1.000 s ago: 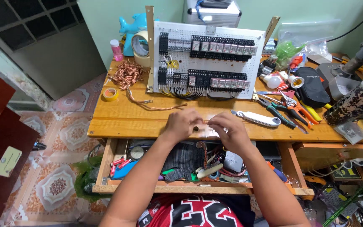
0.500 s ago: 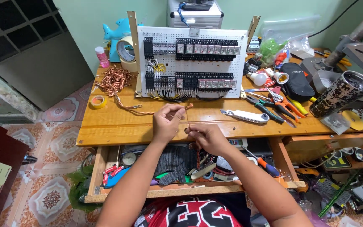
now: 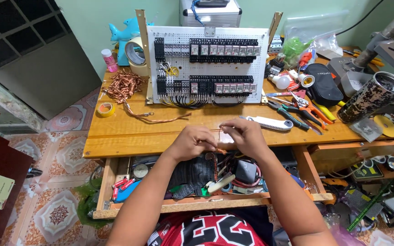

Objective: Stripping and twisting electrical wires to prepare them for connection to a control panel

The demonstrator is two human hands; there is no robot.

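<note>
My left hand [image 3: 193, 142] and my right hand [image 3: 242, 135] meet over the front edge of the wooden workbench [image 3: 128, 132]. Both pinch a thin copper wire [image 3: 219, 149] stretched between the fingertips. Its ends are hard to make out. Behind the hands stands a white perforated panel [image 3: 208, 64] with rows of black relays and black wiring. A loose strand of copper wire [image 3: 160, 119] lies on the bench to the left of my hands.
A heap of copper wire [image 3: 123, 85] and a yellow tape roll [image 3: 105, 109] lie at the left. A white utility knife [image 3: 266, 122], pliers [image 3: 297, 115], bulbs and a patterned tumbler [image 3: 374, 96] sit at the right. An open drawer [image 3: 206, 180] of tools is below.
The view has shifted. My hands, spread apart half a second ago, have come together at the bench's front edge with the wire between them.
</note>
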